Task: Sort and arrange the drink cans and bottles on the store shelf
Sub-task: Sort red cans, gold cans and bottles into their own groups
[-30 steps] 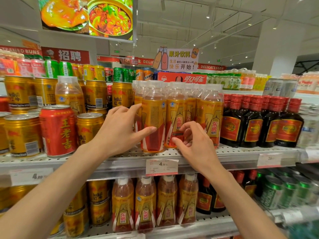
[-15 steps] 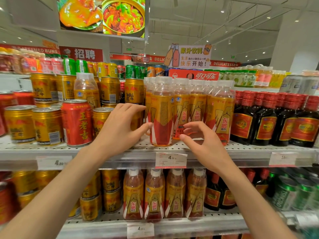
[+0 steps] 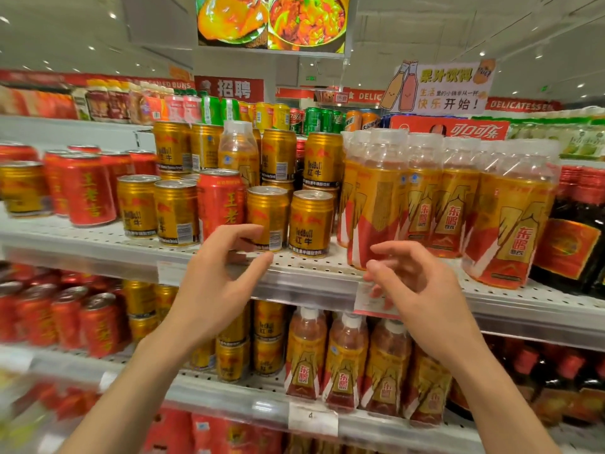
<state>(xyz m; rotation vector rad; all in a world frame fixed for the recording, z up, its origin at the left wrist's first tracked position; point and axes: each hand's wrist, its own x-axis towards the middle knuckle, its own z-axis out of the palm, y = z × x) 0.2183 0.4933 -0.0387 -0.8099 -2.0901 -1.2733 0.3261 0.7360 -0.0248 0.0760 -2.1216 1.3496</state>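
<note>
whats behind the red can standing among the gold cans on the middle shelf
Behind the red can stands a lone clear bottle among stacked gold cans. The bottle's lower half is hidden by the can.

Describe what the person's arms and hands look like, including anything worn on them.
Both forearms are bare up to the frame's lower edge; no sleeve shows. The left hand and right hand carry no glove, ring, watch or bracelet that shows. The fingers are slim, with short nails. Motion blur softens finer detail.

White ceiling (image 3: 82, 31), recessed spotlights (image 3: 113, 16)
</note>
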